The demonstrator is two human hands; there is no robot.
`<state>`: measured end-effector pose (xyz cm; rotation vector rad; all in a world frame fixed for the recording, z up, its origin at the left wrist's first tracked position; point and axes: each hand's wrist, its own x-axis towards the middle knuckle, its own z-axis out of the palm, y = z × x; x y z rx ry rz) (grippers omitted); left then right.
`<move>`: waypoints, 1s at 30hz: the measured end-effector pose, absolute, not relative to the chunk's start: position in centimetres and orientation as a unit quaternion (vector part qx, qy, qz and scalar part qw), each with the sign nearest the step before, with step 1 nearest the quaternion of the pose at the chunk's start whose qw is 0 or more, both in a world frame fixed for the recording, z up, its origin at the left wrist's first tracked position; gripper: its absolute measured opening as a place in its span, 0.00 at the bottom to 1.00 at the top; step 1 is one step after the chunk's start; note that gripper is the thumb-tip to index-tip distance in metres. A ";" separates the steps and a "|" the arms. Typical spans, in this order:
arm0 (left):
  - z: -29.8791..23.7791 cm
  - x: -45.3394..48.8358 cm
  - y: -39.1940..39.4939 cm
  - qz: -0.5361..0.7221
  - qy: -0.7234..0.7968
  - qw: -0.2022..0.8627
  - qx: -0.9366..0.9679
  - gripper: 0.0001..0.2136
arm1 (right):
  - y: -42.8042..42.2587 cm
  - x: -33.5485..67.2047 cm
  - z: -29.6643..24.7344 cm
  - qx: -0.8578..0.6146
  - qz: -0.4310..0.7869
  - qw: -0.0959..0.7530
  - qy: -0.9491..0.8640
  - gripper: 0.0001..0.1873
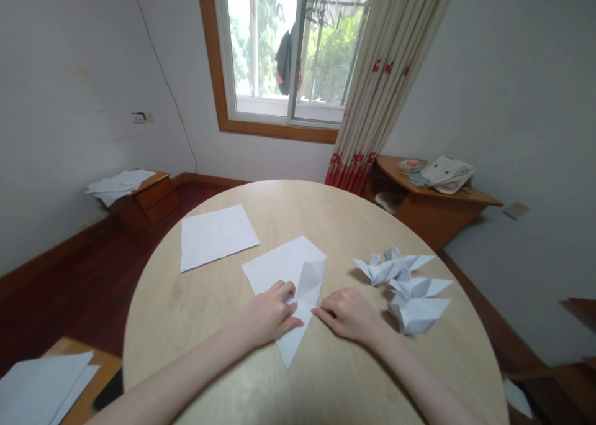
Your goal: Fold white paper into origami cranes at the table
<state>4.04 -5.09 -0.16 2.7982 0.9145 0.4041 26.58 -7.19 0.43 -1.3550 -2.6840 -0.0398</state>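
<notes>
Head view: left hand curled, pressing down on a folded white paper sheet near the edge of the round pale wood table. Right hand loose and open, just beside the paper. Firm, slow pressing along the fold, with no slipping.

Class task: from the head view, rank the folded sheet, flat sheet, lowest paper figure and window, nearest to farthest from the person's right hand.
From the right hand:
1. Folded sheet, just left.
2. Lowest paper figure, right.
3. Flat sheet, farther left.
4. Window, far ahead.
</notes>
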 end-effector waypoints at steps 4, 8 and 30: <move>-0.3 3.7 -5.5 0.148 0.307 0.093 0.935 0.09 | -7.1 26.7 0.2 -0.448 -0.016 0.071 -0.891 0.21; -0.5 3.7 -5.8 0.173 0.315 0.116 0.926 0.10 | -7.0 26.7 -0.2 -0.449 -0.014 0.079 -0.890 0.22; -0.3 4.2 -6.5 0.224 0.405 0.252 0.850 0.17 | -7.4 26.6 0.2 -0.371 -0.117 0.240 -0.889 0.17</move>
